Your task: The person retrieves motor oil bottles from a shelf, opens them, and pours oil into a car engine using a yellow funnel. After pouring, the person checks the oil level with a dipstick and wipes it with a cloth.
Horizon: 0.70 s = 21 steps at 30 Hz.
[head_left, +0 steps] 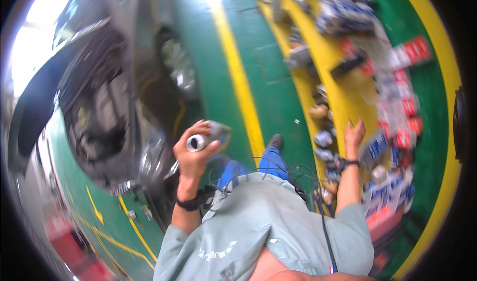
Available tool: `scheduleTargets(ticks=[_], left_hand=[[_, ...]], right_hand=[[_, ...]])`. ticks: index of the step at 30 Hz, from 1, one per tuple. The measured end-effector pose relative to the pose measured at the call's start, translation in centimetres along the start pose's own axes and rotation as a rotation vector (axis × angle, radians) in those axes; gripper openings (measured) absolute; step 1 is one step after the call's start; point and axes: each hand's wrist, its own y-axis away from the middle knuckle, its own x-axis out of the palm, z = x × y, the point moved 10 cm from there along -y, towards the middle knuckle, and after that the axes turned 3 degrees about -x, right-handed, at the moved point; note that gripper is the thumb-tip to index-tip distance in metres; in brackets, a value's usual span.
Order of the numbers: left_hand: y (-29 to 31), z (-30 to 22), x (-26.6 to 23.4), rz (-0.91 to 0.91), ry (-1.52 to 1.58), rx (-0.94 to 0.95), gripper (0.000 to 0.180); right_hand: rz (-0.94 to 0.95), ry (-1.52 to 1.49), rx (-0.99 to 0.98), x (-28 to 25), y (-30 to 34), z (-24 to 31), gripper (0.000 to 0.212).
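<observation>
My left hand [195,157] is wrapped round a grey bottle [218,132], its round open mouth turned up toward me. A thin silvery piece juts out beside that wrist, too blurred to name. My right hand [354,132] reaches out over the yellow shelf rack [343,102], fingers apart, with nothing visible in it. Close to that hand lie a blue-and-white box [373,146] and several small bottles or cans [324,139] along the shelf. Motion blur smears the finer details of these goods.
At left stands a dark car with its hood up, the engine bay [102,117] exposed and a front wheel [176,65] beside it. Red-and-white boxes [397,107] pack the rack at right. A yellow line [236,77] crosses the green floor. Black cables [298,174] hang at my waist.
</observation>
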Motion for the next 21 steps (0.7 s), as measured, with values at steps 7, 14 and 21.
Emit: scheduleTargets(ticks=[7, 14, 21], left_hand=[[4.3, 0.6, -11.1, -0.181, 0.130, 0.089, 0.033], [9.3, -0.7, -24.8, -0.366, 0.158, 0.129, 0.030], [14.2, 1.1, -41.4, -0.714, 0.167, 0.146, 0.036]], right_hand=[[0.394, -0.638, -0.900, -5.7, 14.7, 41.6, 0.114], [0.607, -0.686, -1.447, -7.9, 37.7, 64.6, 0.148], [0.549, -0.760, -1.729, -8.9, 53.0, 79.3, 0.110]])
